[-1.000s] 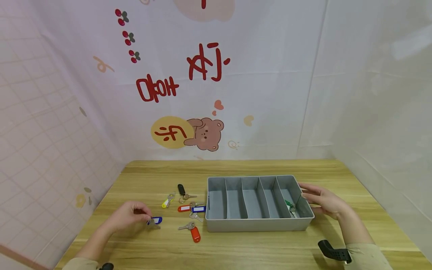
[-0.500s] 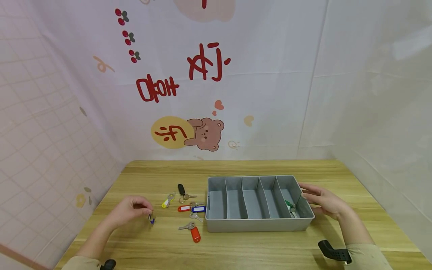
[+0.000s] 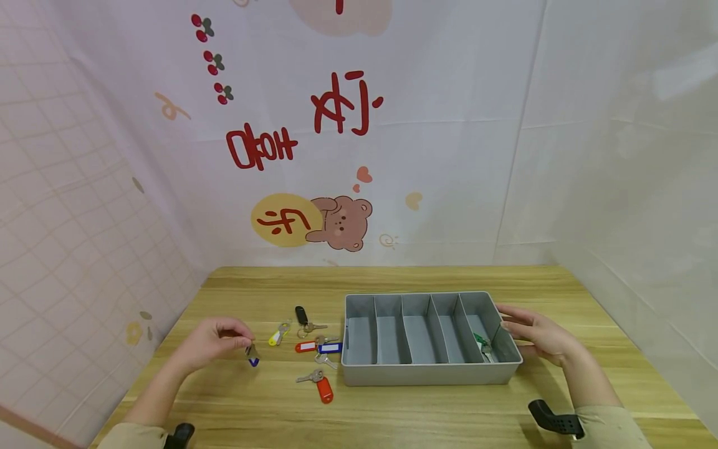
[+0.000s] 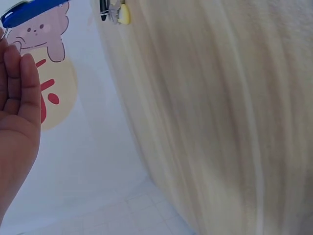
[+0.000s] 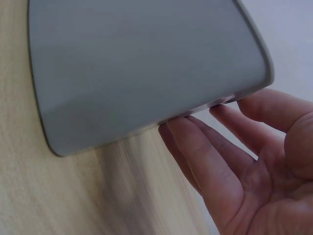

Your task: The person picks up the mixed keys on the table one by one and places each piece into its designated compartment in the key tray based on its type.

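In the head view my left hand (image 3: pixel 212 343) pinches a keyring between thumb and fingertips, and a key with a blue key tag (image 3: pixel 254 362) dangles below it over the table. That blue tag (image 4: pixel 33 12) is partly cut off at the top of the left wrist view. My right hand (image 3: pixel 541 335) rests at the right end of the grey divided box (image 3: pixel 426 375). Seen from the right wrist, its fingers (image 5: pixel 205 156) lie extended against the end wall, with the thumb near the rim. Keys with a green tag (image 3: pixel 481 340) lie in the box's rightmost compartment.
Left of the box lie keys with a black fob (image 3: pixel 301 315), a yellow tag (image 3: pixel 275 338), a red tag (image 3: pixel 306 347), a blue tag (image 3: pixel 330 348) touching or nearly touching the box, and another red tag (image 3: pixel 325 390). A patterned cloth (image 3: pixel 443 156) hangs behind the table.
My left hand has lifted the blue-tagged key off the table and moved slightly farther away; the tag swings to hang down. My right hand and the box stay put.
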Available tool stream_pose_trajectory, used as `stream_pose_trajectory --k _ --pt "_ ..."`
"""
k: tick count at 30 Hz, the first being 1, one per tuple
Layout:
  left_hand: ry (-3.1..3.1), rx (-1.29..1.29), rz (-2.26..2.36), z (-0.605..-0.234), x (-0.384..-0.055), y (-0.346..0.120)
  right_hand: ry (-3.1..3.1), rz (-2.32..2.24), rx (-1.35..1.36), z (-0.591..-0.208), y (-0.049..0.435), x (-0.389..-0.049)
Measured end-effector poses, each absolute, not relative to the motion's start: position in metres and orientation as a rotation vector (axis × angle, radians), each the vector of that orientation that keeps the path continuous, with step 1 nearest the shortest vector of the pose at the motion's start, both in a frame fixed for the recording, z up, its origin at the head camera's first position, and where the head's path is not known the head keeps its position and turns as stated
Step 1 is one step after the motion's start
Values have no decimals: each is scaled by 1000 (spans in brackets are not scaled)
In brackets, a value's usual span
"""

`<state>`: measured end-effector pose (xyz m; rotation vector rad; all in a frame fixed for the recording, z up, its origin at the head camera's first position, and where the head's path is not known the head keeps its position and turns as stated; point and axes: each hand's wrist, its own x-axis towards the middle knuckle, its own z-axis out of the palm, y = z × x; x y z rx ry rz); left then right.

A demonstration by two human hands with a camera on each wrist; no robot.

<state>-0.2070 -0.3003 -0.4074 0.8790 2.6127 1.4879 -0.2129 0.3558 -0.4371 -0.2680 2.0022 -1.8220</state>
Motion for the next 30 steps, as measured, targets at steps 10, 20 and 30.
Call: stream_pose_trajectory --k 10,20,30 --pt "2651 858 1487 -397 -209 -296 2008 -1821 -259 -437 355 -213" --pt "2687 944 1485 -383 -213 -287 2019 -1810 -261 -437 355 -213" --pt "2700 1094 1500 -367 -217 -274 2026 -1807 -261 -435 353 -211"
